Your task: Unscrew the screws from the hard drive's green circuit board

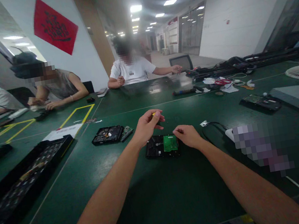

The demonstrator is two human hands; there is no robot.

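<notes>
A black hard drive [156, 148] with a green circuit board [170, 143] on top lies on the dark green table [159, 203] in front of me. My left hand [148, 124] hovers just above its far edge, fingers closed around a small yellow-handled tool [154, 114]. My right hand [187, 135] rests at the drive's right edge next to the green board, fingers pinched together; what they hold, if anything, I cannot make out.
A second opened drive [107, 135] lies to the left. A long black tray [19, 181] of parts runs along the left. A black cable [213, 131] sits to the right. More electronics [260, 102] lie at far right. Other people sit across the table.
</notes>
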